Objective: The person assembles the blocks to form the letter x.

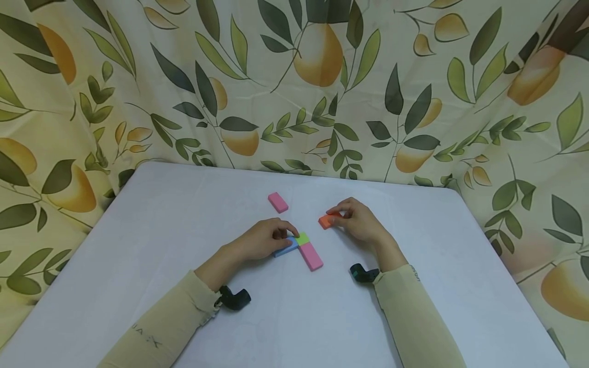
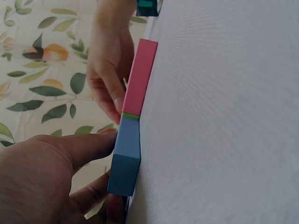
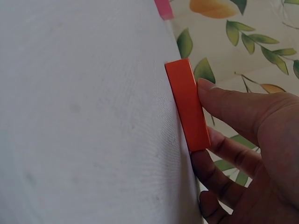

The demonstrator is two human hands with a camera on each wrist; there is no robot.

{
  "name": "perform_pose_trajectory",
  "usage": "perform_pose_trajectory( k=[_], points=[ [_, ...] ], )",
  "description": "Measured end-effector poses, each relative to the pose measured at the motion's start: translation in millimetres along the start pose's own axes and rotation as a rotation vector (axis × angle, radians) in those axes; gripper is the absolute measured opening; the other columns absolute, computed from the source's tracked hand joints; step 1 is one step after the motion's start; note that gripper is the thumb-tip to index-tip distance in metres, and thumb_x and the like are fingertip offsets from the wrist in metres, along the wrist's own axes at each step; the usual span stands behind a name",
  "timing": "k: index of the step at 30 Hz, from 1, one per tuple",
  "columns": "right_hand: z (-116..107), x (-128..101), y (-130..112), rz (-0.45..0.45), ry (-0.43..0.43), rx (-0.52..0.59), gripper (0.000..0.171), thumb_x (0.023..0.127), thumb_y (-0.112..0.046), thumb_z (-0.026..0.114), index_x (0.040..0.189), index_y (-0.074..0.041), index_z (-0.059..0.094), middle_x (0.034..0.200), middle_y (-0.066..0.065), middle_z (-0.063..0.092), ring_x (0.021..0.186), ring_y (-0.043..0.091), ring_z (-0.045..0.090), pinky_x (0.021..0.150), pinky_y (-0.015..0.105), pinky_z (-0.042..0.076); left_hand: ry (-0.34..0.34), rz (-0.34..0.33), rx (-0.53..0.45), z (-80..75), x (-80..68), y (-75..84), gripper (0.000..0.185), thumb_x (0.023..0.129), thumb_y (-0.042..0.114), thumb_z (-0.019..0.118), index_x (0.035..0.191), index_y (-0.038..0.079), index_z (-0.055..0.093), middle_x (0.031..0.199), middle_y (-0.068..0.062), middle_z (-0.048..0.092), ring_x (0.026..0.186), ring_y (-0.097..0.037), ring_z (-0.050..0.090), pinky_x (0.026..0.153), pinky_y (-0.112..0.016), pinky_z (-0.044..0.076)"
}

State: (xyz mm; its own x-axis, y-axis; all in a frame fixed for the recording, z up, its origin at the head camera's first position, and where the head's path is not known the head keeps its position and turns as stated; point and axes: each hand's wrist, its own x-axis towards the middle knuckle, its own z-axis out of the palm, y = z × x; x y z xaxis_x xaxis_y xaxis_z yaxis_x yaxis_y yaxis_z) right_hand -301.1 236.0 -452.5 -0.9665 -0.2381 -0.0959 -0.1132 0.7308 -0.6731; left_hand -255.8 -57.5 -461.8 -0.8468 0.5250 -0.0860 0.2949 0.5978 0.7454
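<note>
My left hand (image 1: 268, 238) grips a blue block (image 1: 286, 247), thumb on one side and fingers at the other, as the left wrist view shows. The blue block lies against a small light-green block (image 1: 302, 238), and a pink block (image 1: 311, 256) extends from the green one toward me, so the three form a corner. Off to the right, my right hand (image 1: 359, 221) pinches an orange block (image 3: 188, 105) between thumb and fingers, low over the white tabletop. Part of the orange block is hidden by the fingers in the head view.
A second pink block (image 1: 278, 202) lies alone farther back on the white-covered table (image 1: 184, 204). Behind the table's far edge hangs a leaf-and-fruit patterned curtain (image 1: 285, 138). Black wrist cameras (image 1: 234, 299) stick out from both sleeves above the table.
</note>
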Motion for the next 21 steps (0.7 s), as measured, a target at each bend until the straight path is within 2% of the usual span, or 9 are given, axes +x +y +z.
perform_pose_trajectory(
  k=[4,11,21],
  points=[
    [0.3,0.5,-0.1,0.001,-0.005,-0.001,0.019,0.086,-0.038,0.072,0.105,-0.034,0.071,0.112,-0.007,0.055,0.107,0.022,0.051,0.089,0.04,0.043,-0.001,-0.001,0.003,0.0,-0.3,-0.6,0.023,0.094,0.029,0.063,0.116,0.038,0.064,0.096,0.006,0.056,0.092,-0.015,0.052,0.077,-0.03,0.046],
    [0.4,1.4,0.9,-0.024,-0.007,-0.013,0.019,0.087,-0.035,0.071,0.106,-0.034,0.071,0.11,-0.007,0.055,0.099,0.022,0.05,0.082,0.035,0.043,0.003,0.01,-0.006,-0.6,-1.0,0.5,0.023,0.094,0.027,0.063,0.115,0.036,0.064,0.095,0.005,0.057,0.09,-0.016,0.053,0.076,-0.031,0.047],
    [0.5,-0.7,-2.2,0.0,-0.021,0.014,0.02,0.086,-0.035,0.072,0.106,-0.031,0.07,0.111,-0.004,0.055,0.1,0.023,0.05,0.081,0.035,0.043,0.002,0.007,-0.01,-0.5,-0.7,0.6,0.023,0.094,0.027,0.063,0.115,0.036,0.065,0.094,0.005,0.057,0.09,-0.016,0.053,0.075,-0.031,0.047]
  ],
)
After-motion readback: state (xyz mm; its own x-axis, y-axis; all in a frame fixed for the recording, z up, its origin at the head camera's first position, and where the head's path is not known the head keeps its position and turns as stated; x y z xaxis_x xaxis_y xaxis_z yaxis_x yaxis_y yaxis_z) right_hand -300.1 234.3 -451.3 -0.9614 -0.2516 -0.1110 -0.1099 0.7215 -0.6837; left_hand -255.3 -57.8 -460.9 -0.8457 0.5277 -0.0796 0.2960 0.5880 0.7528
